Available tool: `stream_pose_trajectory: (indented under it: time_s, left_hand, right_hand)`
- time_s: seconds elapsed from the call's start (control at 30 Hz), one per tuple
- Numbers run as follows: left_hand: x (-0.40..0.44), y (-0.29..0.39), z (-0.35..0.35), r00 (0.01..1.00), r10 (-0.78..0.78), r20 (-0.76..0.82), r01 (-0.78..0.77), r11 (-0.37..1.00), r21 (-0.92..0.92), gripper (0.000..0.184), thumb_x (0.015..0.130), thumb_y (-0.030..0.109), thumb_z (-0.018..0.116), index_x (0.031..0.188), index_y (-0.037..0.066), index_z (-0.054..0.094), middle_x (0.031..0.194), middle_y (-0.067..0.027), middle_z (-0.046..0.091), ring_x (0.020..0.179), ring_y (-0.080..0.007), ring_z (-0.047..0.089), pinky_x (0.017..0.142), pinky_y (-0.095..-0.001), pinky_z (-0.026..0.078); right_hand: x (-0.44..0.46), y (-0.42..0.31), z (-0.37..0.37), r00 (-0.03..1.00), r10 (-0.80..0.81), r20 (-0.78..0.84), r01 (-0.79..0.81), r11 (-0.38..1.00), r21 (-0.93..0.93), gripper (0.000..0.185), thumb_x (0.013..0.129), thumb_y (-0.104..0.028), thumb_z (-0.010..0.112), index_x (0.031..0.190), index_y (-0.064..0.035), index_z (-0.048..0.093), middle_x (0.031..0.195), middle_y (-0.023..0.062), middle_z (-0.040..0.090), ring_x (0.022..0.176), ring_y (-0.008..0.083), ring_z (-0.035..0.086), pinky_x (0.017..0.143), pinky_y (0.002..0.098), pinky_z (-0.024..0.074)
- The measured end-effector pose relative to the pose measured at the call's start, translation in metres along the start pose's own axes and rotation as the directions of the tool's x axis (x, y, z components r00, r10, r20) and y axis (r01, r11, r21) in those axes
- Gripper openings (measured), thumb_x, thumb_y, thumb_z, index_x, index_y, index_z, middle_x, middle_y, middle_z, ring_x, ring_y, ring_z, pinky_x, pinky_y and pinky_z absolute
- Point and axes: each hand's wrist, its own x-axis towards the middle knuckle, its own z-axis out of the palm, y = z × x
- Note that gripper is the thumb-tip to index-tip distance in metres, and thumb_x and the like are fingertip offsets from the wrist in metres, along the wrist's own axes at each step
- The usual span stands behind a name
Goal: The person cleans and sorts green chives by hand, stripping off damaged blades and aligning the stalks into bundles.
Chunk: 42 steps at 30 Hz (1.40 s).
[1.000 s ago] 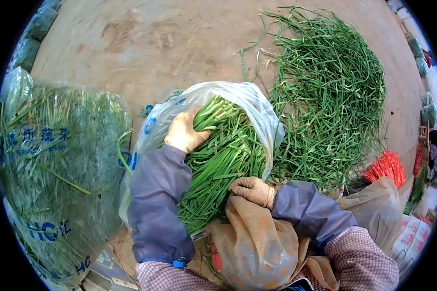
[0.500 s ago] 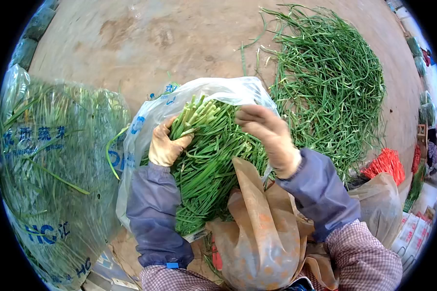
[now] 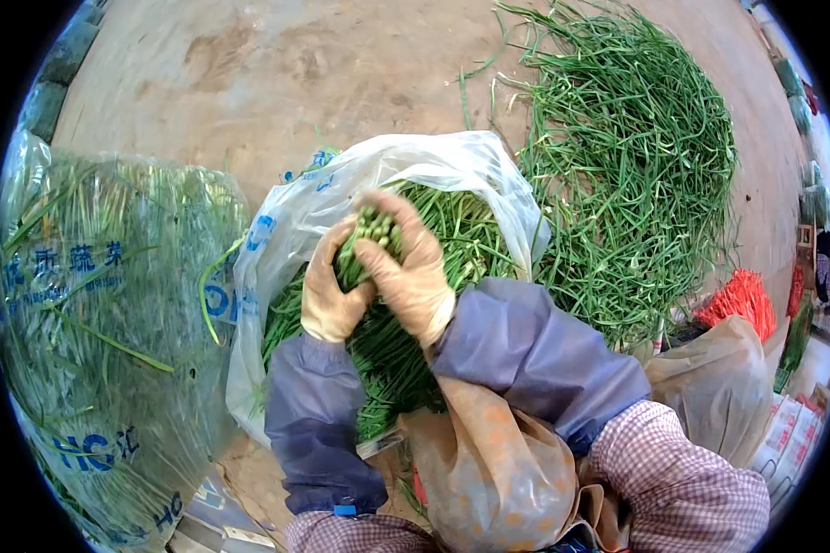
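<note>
Both hands wear thin pale gloves and meet over an open plastic bag [image 3: 277, 226] with blue print. My left hand [image 3: 330, 290] wraps round the left side of a bunch of green stalks [image 3: 375, 230], its cut ends pointing up and away. My right hand [image 3: 410, 267] closes on the same bunch from the right, fingers over the far side and thumb across the front; its fingertips are slightly blurred. Inside the bag, more long green stalks [image 3: 470, 226] lie loosely heaped beneath my hands. The lower part of the held bunch is hidden by the hands.
A large heap of loose green stalks [image 3: 632, 166] spreads over the floor [image 3: 277, 83] at right. Left stands a full clear bag [image 3: 111, 332] of stalks. Red ties [image 3: 738, 309] and a brownish plastic bag [image 3: 715, 387] lie at right. A brown plastic sheet [image 3: 498, 470] bulges near my body.
My right hand has come left and closed on the bunch beside my left hand. The bunch now stands more end-on, and the bag's right rim has opened wider.
</note>
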Motion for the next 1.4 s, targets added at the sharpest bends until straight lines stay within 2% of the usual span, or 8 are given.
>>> stream_pose_trajectory:
  time_s: [0.17,0.6,0.73,0.87,0.97,1.1,1.27,1.4]
  left_hand:
    - [-0.032,-0.041,0.019,0.946,-0.324,0.028,0.224,0.586,-0.778,0.058,0.094,0.022,0.057,0.142,0.004,0.031,0.134,-0.0189,0.048,0.120,-0.0281,0.051,0.101,-0.0377,0.043]
    - [-0.040,-0.025,-0.027,0.868,-0.462,0.185,0.415,0.468,-0.780,0.038,0.095,0.019,0.051,0.130,0.006,0.041,0.127,-0.0146,0.051,0.116,-0.0245,0.053,0.098,-0.0365,0.045]
    - [-0.059,-0.002,-0.010,0.871,-0.489,0.046,0.307,0.469,-0.828,0.033,0.096,0.018,0.049,0.126,0.007,0.044,0.125,-0.0132,0.052,0.115,-0.0234,0.053,0.097,-0.0361,0.045]
    - [-0.084,0.041,0.014,0.869,-0.475,-0.137,0.132,0.490,-0.862,0.028,0.096,0.017,0.048,0.123,0.008,0.047,0.122,-0.0119,0.053,0.114,-0.0223,0.054,0.097,-0.0357,0.046]
    - [-0.094,0.085,0.001,0.932,-0.284,-0.224,0.265,0.958,-0.113,0.047,0.079,0.010,0.069,0.121,0.005,0.048,0.124,-0.0132,0.052,0.115,-0.0269,0.054,0.100,-0.0361,0.044]
    - [-0.100,0.136,-0.032,0.964,-0.238,-0.121,0.224,0.968,-0.115,0.078,0.077,0.014,0.073,0.142,-0.003,0.034,0.143,-0.0236,0.042,0.135,-0.0329,0.039,0.111,-0.0386,0.033]
    - [-0.099,0.203,-0.114,0.924,-0.137,-0.357,-0.008,0.927,-0.375,0.069,0.081,0.030,0.075,0.134,-0.003,0.046,0.132,-0.0187,0.053,0.126,-0.0295,0.049,0.111,-0.0430,0.031]
    - [-0.070,0.295,-0.153,0.988,0.129,-0.087,-0.150,0.941,-0.303,0.092,0.076,0.041,0.077,0.144,-0.001,0.032,0.139,-0.0181,0.046,0.130,-0.0279,0.043,0.109,-0.0410,0.031]
  right_hand:
    - [-0.025,0.006,0.028,0.930,-0.320,0.181,0.351,0.918,-0.183,0.036,0.088,-0.002,0.060,0.124,-0.0040,0.056,0.119,0.0132,0.059,0.114,0.0252,0.056,0.101,0.0321,0.0409]
    - [-0.034,-0.029,0.042,0.619,-0.316,0.719,0.663,0.700,-0.263,0.076,0.062,-0.024,0.081,0.132,-0.0144,0.051,0.126,0.0072,0.056,0.124,0.0306,0.048,0.106,0.0557,0.0262]
    - [-0.034,-0.022,0.040,0.725,-0.266,0.636,0.523,0.813,-0.255,0.079,0.061,-0.026,0.082,0.132,-0.0145,0.050,0.135,0.0079,0.052,0.135,0.0304,0.040,0.110,0.0597,0.0185]
    - [-0.042,-0.023,0.041,0.827,-0.231,0.513,0.361,0.917,-0.168,0.056,0.068,-0.001,0.077,0.120,-0.0115,0.059,0.122,0.0130,0.060,0.121,0.0295,0.054,0.103,0.0414,0.0400]
    - [-0.054,-0.021,0.032,0.942,-0.102,0.321,0.116,0.993,-0.026,0.035,0.073,0.002,0.074,0.106,-0.0061,0.065,0.109,0.0105,0.065,0.108,0.0217,0.060,0.094,0.0337,0.0479]
    - [-0.041,-0.060,0.010,0.988,0.144,0.052,-0.152,0.966,0.207,0.020,0.079,-0.003,0.073,0.097,-0.0052,0.063,0.090,0.0069,0.068,0.086,0.0187,0.066,0.081,0.0331,0.0539]
    - [-0.061,-0.153,0.015,0.971,0.093,0.220,-0.193,0.850,0.490,0.024,0.078,-0.002,0.071,0.100,-0.0036,0.060,0.086,0.0089,0.067,0.078,0.0216,0.066,0.072,0.0353,0.0560]
    - [-0.099,-0.225,0.028,0.856,-0.025,0.516,-0.308,0.777,0.549,0.031,0.084,-0.010,0.066,0.113,-0.0048,0.056,0.094,0.0101,0.067,0.089,0.0259,0.066,0.081,0.0405,0.0558]
